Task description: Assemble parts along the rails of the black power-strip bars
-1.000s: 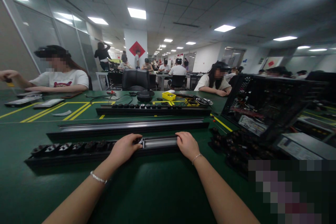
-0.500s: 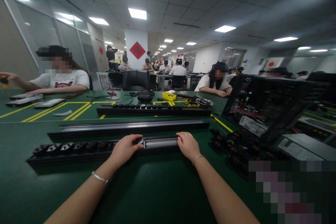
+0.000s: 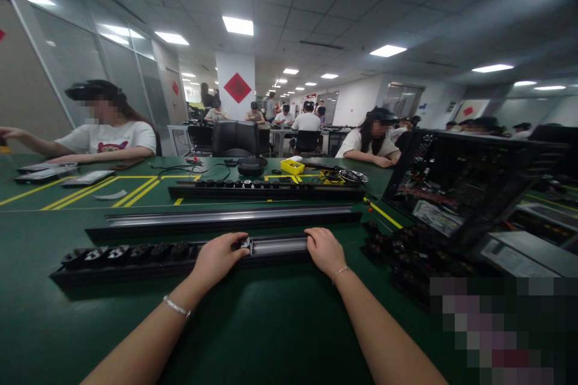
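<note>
A long black channel lies across the table in front of me, its silvery inside bare on the right. Round black modules with pale and dark tops sit in a row in its left part. My left hand is closed over the channel's middle, thumb and fingers around a small module set in it; the palm hides part of the row. My right hand is closed on the channel's right end, fingers over the far wall.
Behind lie a second black channel and a farther one filled with modules. To the right are a pile of black modules, an open computer case and a metal box. A yellow tray stands at the back. Co-workers sit across the table.
Both hands keep their places on the channel. The whole view has shifted slightly. At the far left, a co-worker's hand has moved toward the picture's edge.
</note>
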`<action>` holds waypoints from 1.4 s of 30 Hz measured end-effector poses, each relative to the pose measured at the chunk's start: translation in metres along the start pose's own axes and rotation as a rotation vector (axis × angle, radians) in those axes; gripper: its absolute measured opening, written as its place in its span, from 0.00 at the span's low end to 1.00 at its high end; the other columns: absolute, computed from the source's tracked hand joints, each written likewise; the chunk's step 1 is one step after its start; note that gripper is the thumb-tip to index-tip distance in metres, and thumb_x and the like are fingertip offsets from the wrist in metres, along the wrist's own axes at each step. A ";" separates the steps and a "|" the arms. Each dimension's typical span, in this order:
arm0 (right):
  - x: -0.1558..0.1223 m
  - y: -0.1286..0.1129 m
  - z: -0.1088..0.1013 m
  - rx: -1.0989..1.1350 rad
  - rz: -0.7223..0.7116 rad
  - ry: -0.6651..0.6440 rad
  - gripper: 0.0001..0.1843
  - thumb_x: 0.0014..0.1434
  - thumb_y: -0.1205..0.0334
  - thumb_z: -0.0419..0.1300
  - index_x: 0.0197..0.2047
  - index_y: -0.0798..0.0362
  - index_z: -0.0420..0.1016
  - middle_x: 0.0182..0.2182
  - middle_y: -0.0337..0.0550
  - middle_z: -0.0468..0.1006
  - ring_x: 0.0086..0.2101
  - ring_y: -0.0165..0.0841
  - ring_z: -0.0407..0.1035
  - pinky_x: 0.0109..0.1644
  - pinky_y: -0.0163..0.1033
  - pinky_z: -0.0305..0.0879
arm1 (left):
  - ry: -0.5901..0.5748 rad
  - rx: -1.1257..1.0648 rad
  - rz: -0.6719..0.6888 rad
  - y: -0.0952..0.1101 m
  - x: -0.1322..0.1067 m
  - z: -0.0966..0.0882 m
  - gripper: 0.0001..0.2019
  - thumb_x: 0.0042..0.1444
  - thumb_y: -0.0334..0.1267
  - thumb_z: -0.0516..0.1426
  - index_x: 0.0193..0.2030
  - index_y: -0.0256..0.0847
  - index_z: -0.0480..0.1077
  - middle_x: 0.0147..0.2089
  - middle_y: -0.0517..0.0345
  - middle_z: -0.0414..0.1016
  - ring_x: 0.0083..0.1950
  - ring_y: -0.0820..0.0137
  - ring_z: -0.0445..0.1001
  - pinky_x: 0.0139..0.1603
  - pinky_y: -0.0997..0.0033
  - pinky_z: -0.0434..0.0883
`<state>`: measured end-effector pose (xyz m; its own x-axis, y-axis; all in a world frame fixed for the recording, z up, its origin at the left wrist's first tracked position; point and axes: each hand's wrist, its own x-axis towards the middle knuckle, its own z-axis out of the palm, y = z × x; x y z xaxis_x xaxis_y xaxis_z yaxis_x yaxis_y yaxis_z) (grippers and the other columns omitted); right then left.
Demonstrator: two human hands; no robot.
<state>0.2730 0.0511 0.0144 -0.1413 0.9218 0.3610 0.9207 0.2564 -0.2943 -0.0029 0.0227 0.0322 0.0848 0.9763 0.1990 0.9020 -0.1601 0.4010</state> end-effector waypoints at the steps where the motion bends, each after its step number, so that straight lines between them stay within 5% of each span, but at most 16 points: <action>1: 0.000 0.000 0.000 0.001 0.000 0.002 0.19 0.58 0.63 0.44 0.47 0.51 0.72 0.46 0.41 0.73 0.49 0.31 0.61 0.54 0.36 0.54 | 0.000 0.004 0.000 0.001 0.000 0.000 0.21 0.50 0.50 0.53 0.51 0.52 0.66 0.50 0.62 0.73 0.49 0.67 0.71 0.47 0.70 0.65; 10: -0.001 -0.001 -0.001 0.024 0.012 0.013 0.20 0.58 0.63 0.44 0.47 0.51 0.72 0.45 0.40 0.74 0.48 0.32 0.62 0.54 0.36 0.55 | -0.008 -0.003 -0.020 0.013 0.001 0.004 0.21 0.50 0.50 0.53 0.51 0.51 0.67 0.49 0.61 0.73 0.49 0.66 0.71 0.49 0.67 0.65; 35: 0.000 0.003 0.002 0.032 -0.018 0.021 0.19 0.58 0.62 0.44 0.46 0.52 0.72 0.45 0.41 0.74 0.48 0.32 0.62 0.54 0.36 0.55 | 0.037 0.063 0.063 0.003 -0.001 0.012 0.24 0.52 0.49 0.52 0.56 0.48 0.61 0.48 0.58 0.74 0.47 0.66 0.72 0.47 0.67 0.67; 42: -0.001 0.003 0.001 0.038 -0.021 0.022 0.19 0.58 0.62 0.44 0.46 0.51 0.72 0.44 0.41 0.74 0.47 0.33 0.62 0.53 0.37 0.56 | 0.248 0.090 0.225 0.000 0.000 0.017 0.14 0.50 0.48 0.55 0.38 0.40 0.66 0.45 0.53 0.69 0.48 0.64 0.66 0.50 0.63 0.64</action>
<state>0.2754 0.0517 0.0123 -0.1517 0.9096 0.3867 0.9032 0.2865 -0.3195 0.0040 0.0250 0.0164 0.1909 0.8512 0.4889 0.9069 -0.3435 0.2441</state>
